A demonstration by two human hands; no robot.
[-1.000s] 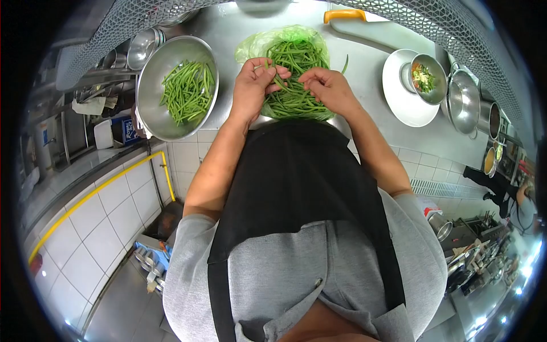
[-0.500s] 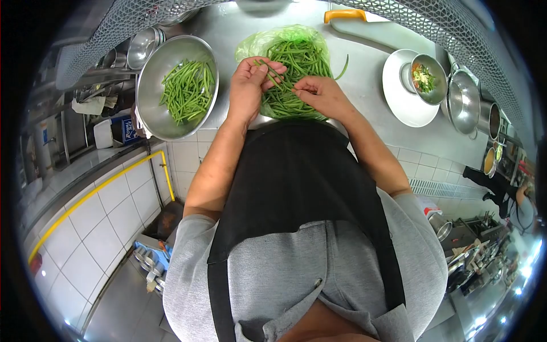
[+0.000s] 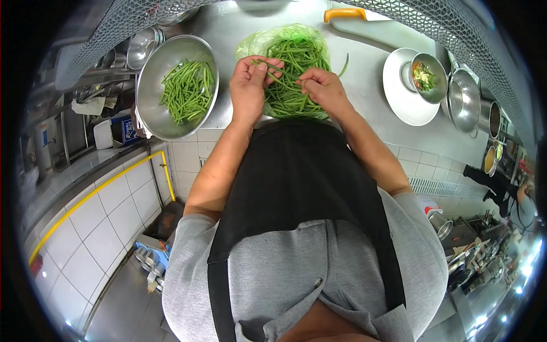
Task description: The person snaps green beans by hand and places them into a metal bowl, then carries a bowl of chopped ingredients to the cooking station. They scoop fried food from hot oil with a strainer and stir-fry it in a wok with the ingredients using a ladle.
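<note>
My left hand [image 3: 249,85] is closed on green beans, which stick out between thumb and fingers. From there a long green bean [image 3: 282,72] slants across to my right hand [image 3: 325,91], whose thumb and fingertips are pinched at its far end. Below both hands lies a heap of whole green beans [image 3: 302,57] in an opened, pale green plastic bag [image 3: 248,47]. To the left, a large steel bowl [image 3: 149,108] holds shorter pieces of green bean [image 3: 188,91]. One loose bean [image 3: 345,65] pokes out to the right of the bag.
A white plate [image 3: 413,117] with a small steel bowl [image 3: 439,88] of chopped food stands at the right. Behind it lie a white board [image 3: 387,35] and a yellow-orange handle [image 3: 343,15]. Steel pots [image 3: 464,100] line the right edge. Another person [image 3: 521,211] is far right.
My right hand has lifted slightly and shifted a little right along the bean. My left hand stays almost in place, still closed on beans.
</note>
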